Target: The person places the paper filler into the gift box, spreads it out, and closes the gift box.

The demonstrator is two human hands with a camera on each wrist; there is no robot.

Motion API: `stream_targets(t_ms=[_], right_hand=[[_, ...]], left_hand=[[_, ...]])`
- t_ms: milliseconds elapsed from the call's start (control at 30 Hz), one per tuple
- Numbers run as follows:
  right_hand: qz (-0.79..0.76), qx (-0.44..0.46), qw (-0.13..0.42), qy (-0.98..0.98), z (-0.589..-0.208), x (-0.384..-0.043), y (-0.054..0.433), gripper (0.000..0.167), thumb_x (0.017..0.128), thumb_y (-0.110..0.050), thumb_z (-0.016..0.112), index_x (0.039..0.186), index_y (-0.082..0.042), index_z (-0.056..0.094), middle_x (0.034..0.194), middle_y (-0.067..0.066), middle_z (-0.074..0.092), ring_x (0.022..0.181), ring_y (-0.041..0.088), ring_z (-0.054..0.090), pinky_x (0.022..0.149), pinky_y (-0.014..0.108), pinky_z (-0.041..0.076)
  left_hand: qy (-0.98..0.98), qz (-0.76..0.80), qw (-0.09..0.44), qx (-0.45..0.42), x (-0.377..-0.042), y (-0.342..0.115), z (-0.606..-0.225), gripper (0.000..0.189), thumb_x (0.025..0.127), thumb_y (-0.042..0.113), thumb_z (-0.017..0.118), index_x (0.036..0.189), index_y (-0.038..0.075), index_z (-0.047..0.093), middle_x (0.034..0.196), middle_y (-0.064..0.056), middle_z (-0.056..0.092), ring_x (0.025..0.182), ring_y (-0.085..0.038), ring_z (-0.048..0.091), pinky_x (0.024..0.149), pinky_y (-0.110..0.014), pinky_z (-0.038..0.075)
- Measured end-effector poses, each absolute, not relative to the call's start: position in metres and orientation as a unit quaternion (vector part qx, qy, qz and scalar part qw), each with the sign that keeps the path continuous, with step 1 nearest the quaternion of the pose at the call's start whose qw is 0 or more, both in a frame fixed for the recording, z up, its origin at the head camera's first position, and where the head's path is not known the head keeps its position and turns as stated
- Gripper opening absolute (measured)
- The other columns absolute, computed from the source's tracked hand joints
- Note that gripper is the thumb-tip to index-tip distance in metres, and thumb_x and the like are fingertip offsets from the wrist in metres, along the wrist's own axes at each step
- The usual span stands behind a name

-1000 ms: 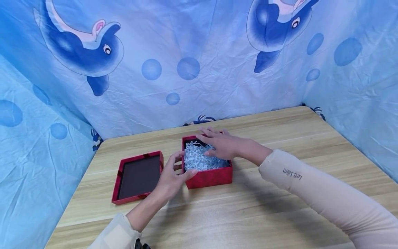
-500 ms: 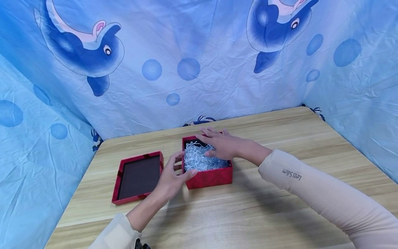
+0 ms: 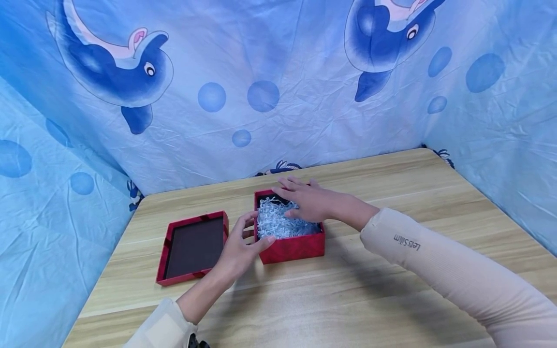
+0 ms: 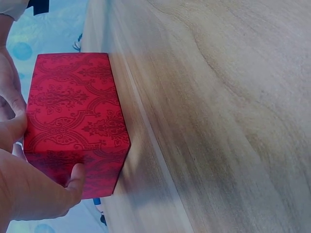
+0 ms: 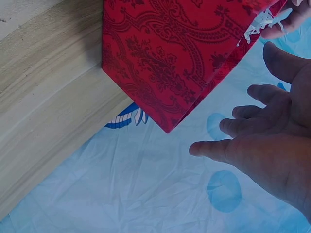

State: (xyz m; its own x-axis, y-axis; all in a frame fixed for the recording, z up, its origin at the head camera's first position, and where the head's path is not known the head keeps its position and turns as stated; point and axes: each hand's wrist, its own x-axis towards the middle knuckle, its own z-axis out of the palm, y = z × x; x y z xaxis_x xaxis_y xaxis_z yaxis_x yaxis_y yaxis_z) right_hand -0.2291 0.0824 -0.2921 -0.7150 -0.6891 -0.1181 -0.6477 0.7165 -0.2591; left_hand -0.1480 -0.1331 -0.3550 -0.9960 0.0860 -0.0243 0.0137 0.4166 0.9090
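A red patterned box (image 3: 293,250) stands on the table with its top off, filled with pale blue shredded paper (image 3: 276,222). My left hand (image 3: 237,249) holds the box at its near left corner, thumb at the front rim and fingers along the left side. In the left wrist view, a finger (image 4: 76,180) lies against the box's side wall. Above the paper is my right hand (image 3: 311,202), palm down with spread fingers, covering the box's right part. The right wrist view has its fingers loosely straight, beside the rim, gripping nothing.
Left of the box lies its red lid (image 3: 196,249), dark inside facing up, close to my left hand. The wooden table (image 3: 391,193) extends right and toward me. A blue curtain (image 3: 304,130) with dolphins borders the back and sides.
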Motion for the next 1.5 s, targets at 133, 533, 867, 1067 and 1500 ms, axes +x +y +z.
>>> stream_targets(t_ms=[133, 533, 867, 1067, 1500], right_hand=[[-0.107, -0.364, 0.102, 0.92, -0.291, -0.229, 0.081, 0.07, 0.098, -0.036, 0.055, 0.155, -0.022, 0.017, 0.161, 0.006, 0.003, 0.147, 0.027, -0.001, 0.111, 0.065, 0.005], [-0.112, -0.36, 0.105, 0.92, -0.285, -0.227, 0.077, 0.069, 0.098, -0.037, 0.054, 0.155, -0.023, 0.017, 0.162, 0.002, 0.0, 0.147, 0.023, -0.005, 0.112, 0.063, 0.003], [-0.106, -0.369, 0.097, 0.918, -0.284, -0.226, 0.071, 0.071, 0.097, -0.037, 0.055, 0.155, -0.023, 0.016, 0.162, 0.002, 0.0, 0.147, 0.024, -0.004, 0.112, 0.063, 0.003], [-0.098, -0.369, 0.102, 0.919, -0.282, -0.224, 0.064, 0.071, 0.098, -0.038, 0.054, 0.155, -0.026, 0.014, 0.162, 0.001, -0.002, 0.147, 0.022, -0.004, 0.113, 0.062, 0.004], [-0.128, -0.377, 0.106, 0.911, -0.282, -0.221, 0.047, 0.074, 0.098, -0.039, 0.052, 0.156, -0.025, 0.008, 0.162, 0.001, 0.0, 0.147, 0.02, -0.005, 0.116, 0.057, 0.004]], left_hand=[[0.838, 0.544, 0.036, 0.032, -0.148, -0.135, -0.355, 0.078, 0.082, 0.032, 0.077, 0.146, 0.022, 0.033, 0.144, -0.006, 0.041, 0.13, -0.03, 0.041, 0.1, -0.046, 0.045], [0.832, 0.554, 0.033, 0.017, -0.147, -0.141, -0.351, 0.076, 0.082, 0.042, 0.074, 0.145, 0.026, 0.033, 0.145, -0.004, 0.039, 0.129, -0.028, 0.044, 0.1, -0.048, 0.045], [0.834, 0.551, 0.026, -0.001, -0.147, -0.149, -0.344, 0.072, 0.085, 0.039, 0.072, 0.144, 0.024, 0.032, 0.145, -0.005, 0.039, 0.129, -0.029, 0.046, 0.099, -0.048, 0.046], [0.845, 0.534, 0.017, -0.012, -0.147, -0.157, -0.34, 0.068, 0.09, 0.039, 0.067, 0.144, 0.019, 0.033, 0.143, -0.008, 0.041, 0.129, -0.03, 0.045, 0.104, -0.05, 0.041], [0.861, 0.506, 0.023, -0.041, -0.142, -0.181, -0.324, 0.068, 0.095, 0.051, 0.053, 0.147, 0.013, 0.03, 0.147, -0.011, 0.038, 0.133, -0.029, 0.037, 0.108, -0.049, 0.035]])
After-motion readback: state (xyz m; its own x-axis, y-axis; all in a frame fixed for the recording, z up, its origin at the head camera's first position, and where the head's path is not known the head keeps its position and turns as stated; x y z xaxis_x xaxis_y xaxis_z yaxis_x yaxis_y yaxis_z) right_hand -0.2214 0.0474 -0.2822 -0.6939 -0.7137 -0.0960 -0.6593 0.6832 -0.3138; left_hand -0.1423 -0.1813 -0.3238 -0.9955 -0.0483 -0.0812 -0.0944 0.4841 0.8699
